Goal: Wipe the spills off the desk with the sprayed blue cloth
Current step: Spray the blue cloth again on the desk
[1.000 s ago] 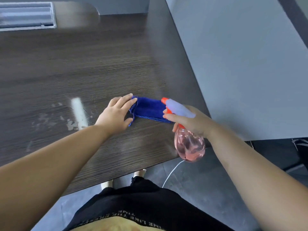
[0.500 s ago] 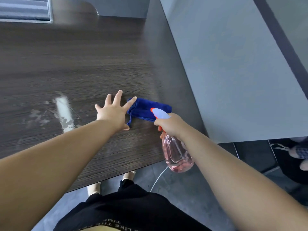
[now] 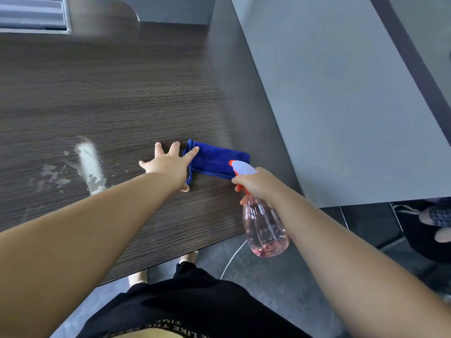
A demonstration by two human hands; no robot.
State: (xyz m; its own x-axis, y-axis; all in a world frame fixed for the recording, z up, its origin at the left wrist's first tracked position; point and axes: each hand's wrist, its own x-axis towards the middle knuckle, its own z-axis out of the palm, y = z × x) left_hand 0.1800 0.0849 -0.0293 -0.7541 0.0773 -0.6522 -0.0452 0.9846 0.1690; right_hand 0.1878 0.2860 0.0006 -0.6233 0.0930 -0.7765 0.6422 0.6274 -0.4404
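Note:
A folded blue cloth [image 3: 216,161] lies flat on the dark wood-grain desk [image 3: 117,98], near its right edge. My left hand [image 3: 168,165] rests flat with fingers spread, its index fingertip on the cloth's left end. My right hand [image 3: 258,184] grips a pink spray bottle [image 3: 264,228] by its neck; the white and orange nozzle points at the cloth from the right. White spill marks [image 3: 89,164] smear the desk to the left of my left hand.
A grey partition panel [image 3: 341,106] runs along the desk's right side. A grey vent grille [image 3: 31,14] sits at the far left corner. The desk's near edge runs just below the bottle, with a white cable [image 3: 230,261] on the floor below.
My left hand has spread flat, with only one fingertip left on the cloth's left end. The spray bottle has tipped more upright, its nozzle still aimed at the cloth.

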